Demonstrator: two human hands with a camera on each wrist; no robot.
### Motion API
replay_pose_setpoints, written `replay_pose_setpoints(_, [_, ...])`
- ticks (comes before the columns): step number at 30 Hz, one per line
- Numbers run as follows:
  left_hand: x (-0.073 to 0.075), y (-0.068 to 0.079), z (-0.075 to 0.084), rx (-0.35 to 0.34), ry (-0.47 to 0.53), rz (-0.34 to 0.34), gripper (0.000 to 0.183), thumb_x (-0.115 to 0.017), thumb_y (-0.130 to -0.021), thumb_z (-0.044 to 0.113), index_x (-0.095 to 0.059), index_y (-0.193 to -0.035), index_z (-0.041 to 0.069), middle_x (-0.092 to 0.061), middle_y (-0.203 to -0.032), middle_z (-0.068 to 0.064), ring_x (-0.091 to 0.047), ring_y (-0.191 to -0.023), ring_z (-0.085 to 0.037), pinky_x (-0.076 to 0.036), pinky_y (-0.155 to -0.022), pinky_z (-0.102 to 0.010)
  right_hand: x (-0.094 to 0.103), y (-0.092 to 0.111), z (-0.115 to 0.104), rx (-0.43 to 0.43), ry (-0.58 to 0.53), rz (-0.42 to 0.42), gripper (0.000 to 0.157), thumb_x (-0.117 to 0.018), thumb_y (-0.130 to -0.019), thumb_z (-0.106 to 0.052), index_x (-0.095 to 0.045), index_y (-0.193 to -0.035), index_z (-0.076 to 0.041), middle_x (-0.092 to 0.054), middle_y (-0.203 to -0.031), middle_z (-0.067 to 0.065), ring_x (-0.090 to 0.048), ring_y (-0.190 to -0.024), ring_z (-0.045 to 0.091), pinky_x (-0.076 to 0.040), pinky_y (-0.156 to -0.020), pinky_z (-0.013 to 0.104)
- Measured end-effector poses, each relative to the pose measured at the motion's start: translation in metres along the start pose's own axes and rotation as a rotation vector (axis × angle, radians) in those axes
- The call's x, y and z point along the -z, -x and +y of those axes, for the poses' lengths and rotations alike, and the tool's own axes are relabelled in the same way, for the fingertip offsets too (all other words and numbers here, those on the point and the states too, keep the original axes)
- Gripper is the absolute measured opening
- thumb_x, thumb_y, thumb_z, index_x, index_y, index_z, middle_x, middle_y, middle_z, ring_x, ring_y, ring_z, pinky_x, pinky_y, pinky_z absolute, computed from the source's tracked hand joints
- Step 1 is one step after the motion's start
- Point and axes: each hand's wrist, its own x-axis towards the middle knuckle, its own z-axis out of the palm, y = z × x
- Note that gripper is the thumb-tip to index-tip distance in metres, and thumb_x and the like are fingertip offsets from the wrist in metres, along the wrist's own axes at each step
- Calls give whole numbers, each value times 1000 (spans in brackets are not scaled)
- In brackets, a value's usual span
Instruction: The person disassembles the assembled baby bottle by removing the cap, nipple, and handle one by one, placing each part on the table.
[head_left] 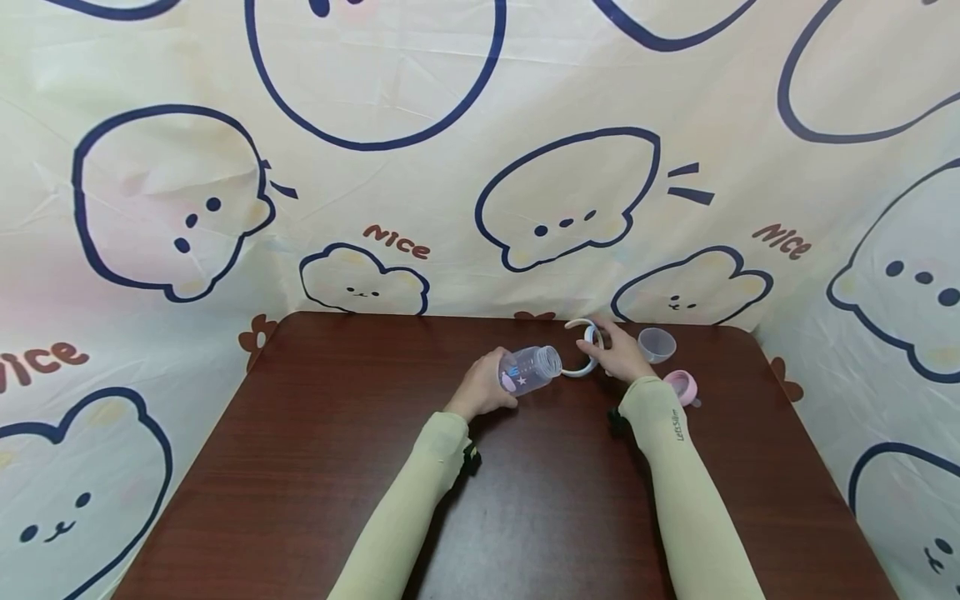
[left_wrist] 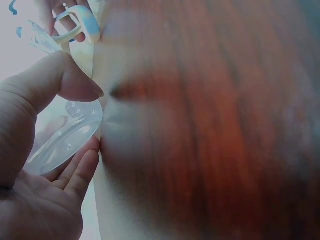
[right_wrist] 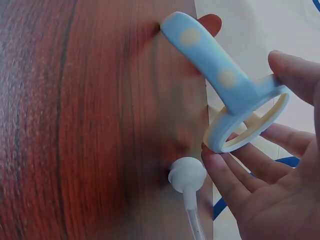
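My left hand (head_left: 482, 386) grips a clear baby bottle (head_left: 527, 372) round its side, with printed pictures on it. The bottle lies tilted, its open mouth toward the right. In the left wrist view its see-through base (left_wrist: 75, 135) sits between thumb and fingers. My right hand (head_left: 621, 352) holds a light blue and cream bottle handle (right_wrist: 215, 65) by its ring, thumb on one side and fingertips on the other. Close to the bottle's mouth, this handle shows two curved arms in the head view. A white straw weight (right_wrist: 187, 175) with a clear tube is near the right fingers.
A clear cup-shaped cover (head_left: 657, 344) stands at the table's back right. Nearer, beside the right wrist, lies a pink ring-shaped cap (head_left: 681, 387). The dark wooden table (head_left: 315, 467) meets a patterned cloth (head_left: 450, 192) along its back edge.
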Motion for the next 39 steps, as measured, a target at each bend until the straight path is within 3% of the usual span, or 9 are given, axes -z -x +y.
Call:
replay_pose_setpoints(3, [0, 0, 0, 2, 0, -2, 81, -97, -64, 9, -55, -134, 9, -64, -125, -13, -60, -111, -29, -52, -100, -48, 0, 1, 1, -8, -1, -9, 80, -66, -97, -54, -33, -162, -19, -54, -146, 23, -64, -105, 35, -55, -74, 35])
replay_pose_setpoints(8, [0, 0, 0, -6, 0, 0, 81, -97, -64, 9, -55, -133, 9, -64, -124, -13, -60, -111, -29, -52, -100, -48, 2, 1, 1, -20, -8, -24, 84, -64, -97, -58, -30, -163, -20, -51, -149, 25, -65, -102, 34, -56, -76, 35])
replay_pose_setpoints(19, [-1, -1, 0, -13, -4, 1, 81, -97, -62, 9, -55, -132, 8, -65, -121, -12, -61, -109, -28, -52, -99, -47, 3, -1, 6, -52, 8, -42, 89, -64, -96, -60, -29, -163, -13, -46, -155, 26, -60, -122, 40, -60, -88, 44])
replay_pose_setpoints(27, [0, -1, -1, -7, -6, 4, 81, -97, -63, 9, -55, -133, 8, -65, -121, -12, -61, -109, -29, -52, -99, -48, 1, -4, 9, -51, -2, -27, 85, -65, -97, -55, -33, -160, -8, -48, -153, 26, -49, -139, 43, -48, -109, 57])
replay_pose_setpoints(39, [0, -1, 0, -1, 1, -1, 83, -97, -63, 9, -54, -134, 8, -65, -122, -12, -61, -110, -29, -52, -100, -48, 0, -4, 11, -53, -8, -13, 84, -65, -97, -55, -35, -160, -8, -49, -152, 27, -50, -138, 43, -49, -107, 56])
